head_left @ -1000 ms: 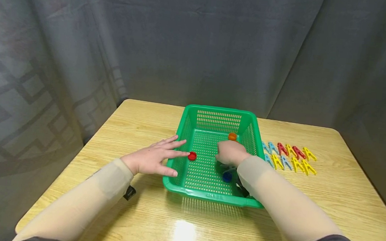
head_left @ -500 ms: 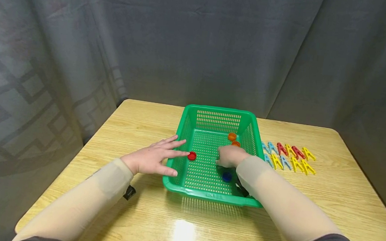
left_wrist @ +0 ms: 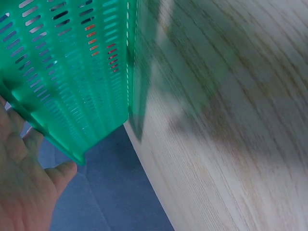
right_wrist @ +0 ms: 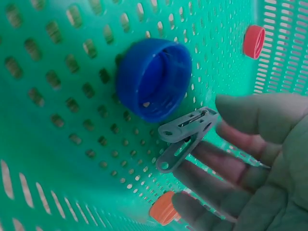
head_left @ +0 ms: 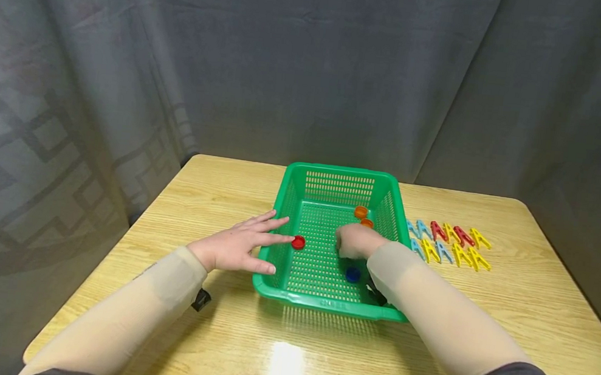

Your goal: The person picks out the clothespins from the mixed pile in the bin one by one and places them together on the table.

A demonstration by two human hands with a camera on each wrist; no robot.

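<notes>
In the head view my left hand (head_left: 239, 247) has its fingers spread over the left rim of a green basket (head_left: 316, 303). The left wrist view shows its fingers and thumb against that rim. My right hand (head_left: 359, 241) reaches down inside the basket. In the right wrist view its thumb and fingers pinch a grey clothespin (right_wrist: 185, 134) at one end, close over the perforated floor. A blue bottle cap (right_wrist: 154, 79) lies beside the clothespin. A red cap (head_left: 298, 242) sits near the left wall, and two orange caps (head_left: 361, 212) lie toward the back right.
Several blue, red and yellow clothespins (head_left: 451, 234) lie in two rows on the wooden table (head_left: 194, 201), right of the basket. Grey curtains (head_left: 312, 79) hang behind and at both sides.
My right hand has shifted slightly, uncovering the second orange cap behind it. The clothespin under the hand has gone out of sight in the head view. My left hand stays put.
</notes>
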